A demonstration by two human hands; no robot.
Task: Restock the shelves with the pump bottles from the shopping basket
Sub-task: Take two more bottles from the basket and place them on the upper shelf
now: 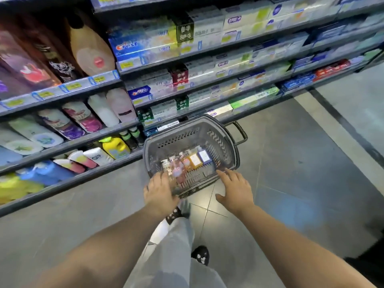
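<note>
The pump bottles stand in the shopping basket at frame centre. My left hand and right hand hover spread, holding nothing. I judge the bottles rigid, liquid-heavy and slick: grip the body, not the pump

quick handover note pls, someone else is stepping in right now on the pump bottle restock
Left hand: over the near rim of the shopping basket, at the pump bottles; the blur hides whether it grips one.
Right hand: open, fingers spread, empty, at the near right rim.
The basket stands on the floor by the shelves, with several bottles upright inside.
Done: no bottle seen leaving the basket.
Left: shelve every bottle.
</note>
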